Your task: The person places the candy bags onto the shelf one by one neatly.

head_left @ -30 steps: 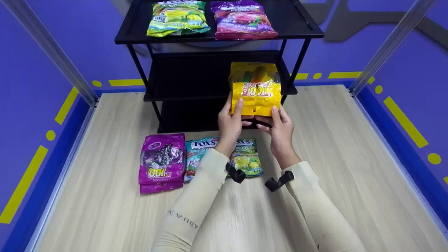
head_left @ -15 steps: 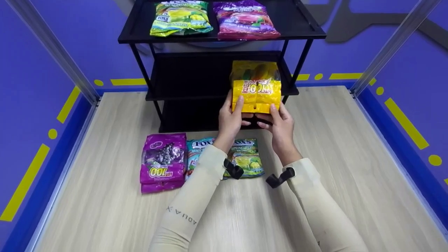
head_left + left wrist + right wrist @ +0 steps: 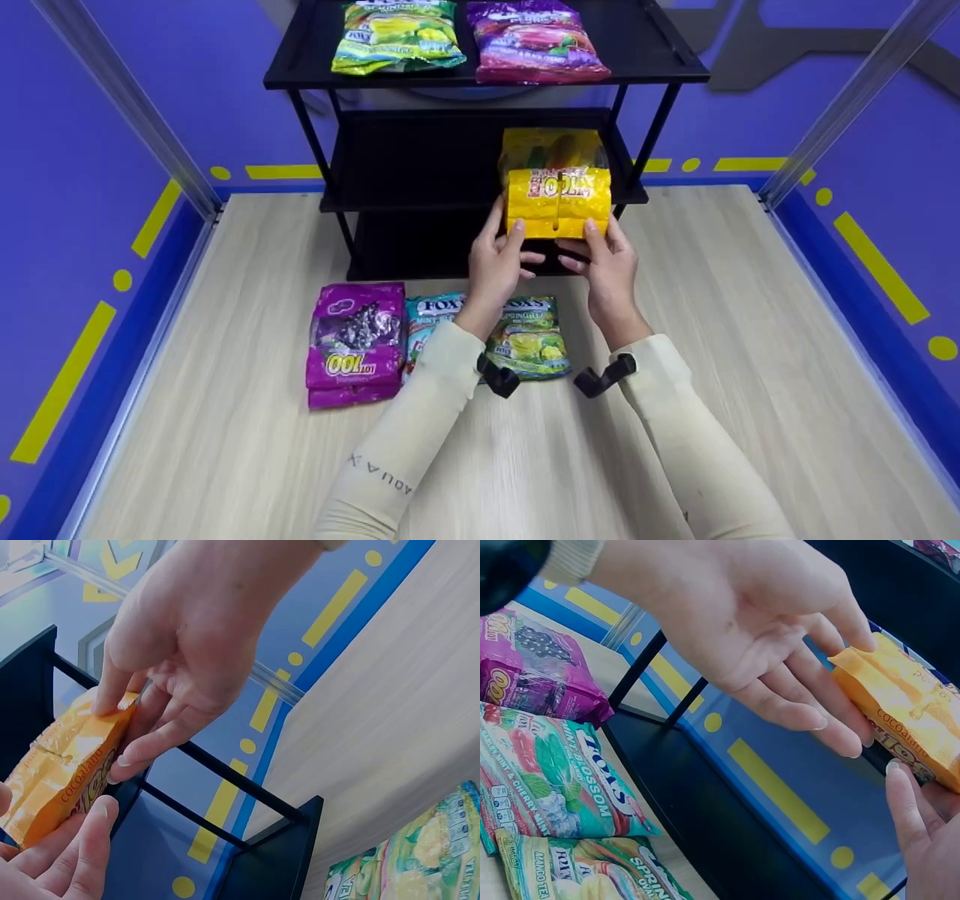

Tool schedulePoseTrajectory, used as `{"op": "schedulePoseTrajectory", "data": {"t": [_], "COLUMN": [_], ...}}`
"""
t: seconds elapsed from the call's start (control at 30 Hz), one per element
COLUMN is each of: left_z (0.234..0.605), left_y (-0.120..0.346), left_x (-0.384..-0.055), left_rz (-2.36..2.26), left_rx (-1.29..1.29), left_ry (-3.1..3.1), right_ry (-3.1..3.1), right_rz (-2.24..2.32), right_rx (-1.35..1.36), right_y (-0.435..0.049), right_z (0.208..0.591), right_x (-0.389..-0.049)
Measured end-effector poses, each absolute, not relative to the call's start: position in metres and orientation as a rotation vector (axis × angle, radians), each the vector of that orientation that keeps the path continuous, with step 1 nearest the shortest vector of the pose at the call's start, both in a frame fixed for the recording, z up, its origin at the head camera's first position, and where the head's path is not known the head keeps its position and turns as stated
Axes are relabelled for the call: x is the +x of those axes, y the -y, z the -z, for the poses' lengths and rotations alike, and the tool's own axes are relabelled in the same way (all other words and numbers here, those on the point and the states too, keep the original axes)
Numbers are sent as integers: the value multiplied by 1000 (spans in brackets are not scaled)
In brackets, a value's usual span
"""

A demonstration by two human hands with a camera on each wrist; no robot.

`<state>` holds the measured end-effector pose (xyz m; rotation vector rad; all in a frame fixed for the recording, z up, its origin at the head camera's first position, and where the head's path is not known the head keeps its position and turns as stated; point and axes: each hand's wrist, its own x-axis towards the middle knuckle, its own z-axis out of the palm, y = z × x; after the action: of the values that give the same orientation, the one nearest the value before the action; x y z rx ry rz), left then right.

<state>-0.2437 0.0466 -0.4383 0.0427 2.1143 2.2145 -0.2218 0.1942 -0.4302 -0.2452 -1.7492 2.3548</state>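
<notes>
A yellow LOT 100 gummy candy bag [image 3: 559, 196] with a see-through window is at the right end of the rack's middle shelf [image 3: 420, 161], its lettering upside down in the head view. My left hand [image 3: 495, 266] holds its near left corner, thumb on top and fingers beneath. At the near right corner my right hand [image 3: 611, 281] pinches it the same way. Both wrist views show the bag's folded end marked cocoaland between the two hands. Whether its underside touches the shelf, I cannot tell.
On the rack's top shelf lie a green Fox's bag [image 3: 400, 37] and a purple-red one [image 3: 536, 43]. In front of the rack, on the wooden floor, are a purple LOT 100 bag [image 3: 356, 345], a teal Fox's bag [image 3: 551, 772] and another green Fox's bag [image 3: 529, 341].
The head view has shifted slightly. Both hands keep their grip on the yellow candy bag, which has moved a little farther in over the middle shelf.
</notes>
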Motion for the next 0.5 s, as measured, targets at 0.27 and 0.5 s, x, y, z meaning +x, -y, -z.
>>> {"op": "schedulePoseTrajectory", "data": {"t": [0.27,0.5], "left_z": [438,437], "left_y": [-50,-53], "left_x": [-233,-230], "left_rz": [-2220,-2228], "left_rx": [123,129], "left_ry": [-2129,-2110], "right_ry": [1751,1760], "right_rz": [-2334,-2334], "right_rx": [-262,-278], "right_y": [-194,-194], "right_z": [426,424], "right_x": [-223,-223]}}
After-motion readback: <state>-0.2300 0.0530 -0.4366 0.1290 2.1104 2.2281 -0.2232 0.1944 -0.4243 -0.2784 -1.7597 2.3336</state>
